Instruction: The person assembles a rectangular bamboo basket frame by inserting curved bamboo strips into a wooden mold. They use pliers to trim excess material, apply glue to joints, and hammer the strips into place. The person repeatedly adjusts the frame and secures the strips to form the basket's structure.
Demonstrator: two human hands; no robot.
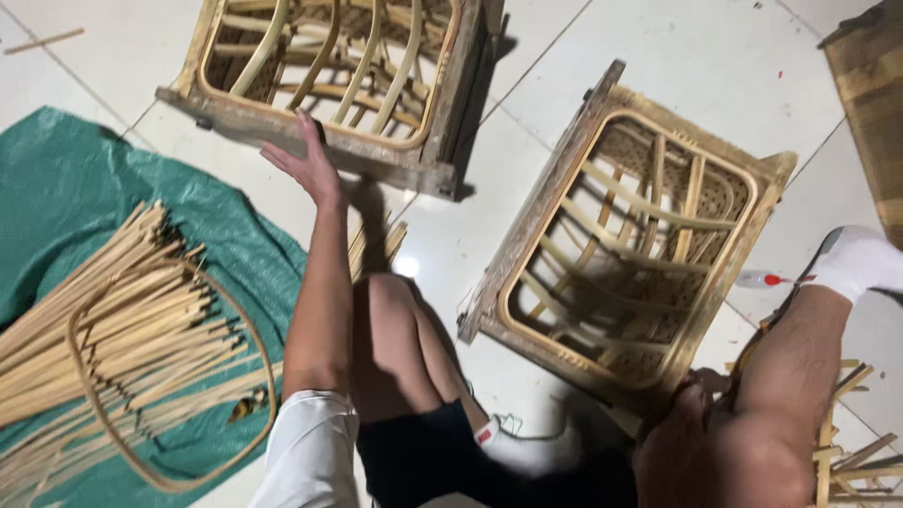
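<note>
1. Two basket moulds lie on the white tiled floor (715,56). Each is a wooden frame with bent cane ribs set inside it, and neither shows finished weaving across the ribs. By my reading, the ribs are in and the filling-in is left to do.
2. The left hand (306,160) is open, fingers spread, its fingertips on the near rail of the far frame (310,141). It grasps nothing.
3. The right hand (701,390) sits at the near corner of the near frame (546,212), right of the far frame. It is mostly hidden behind the knee, so I cannot tell whether it grips or only rests there.
4. The far frame looks worn and grey along its rail, with pale ribs curving down into it. The near frame lies tilted, its ribs crossing in a loose lattice with gaps that show the floor.
5. Left of the far frame, a green tarp (66,179) holds a pile of split cane strips (103,310) and a bent cane hoop (169,484), apparently unused stock.
6. More strips (847,442) lie at the far right, below the near frame.
</note>
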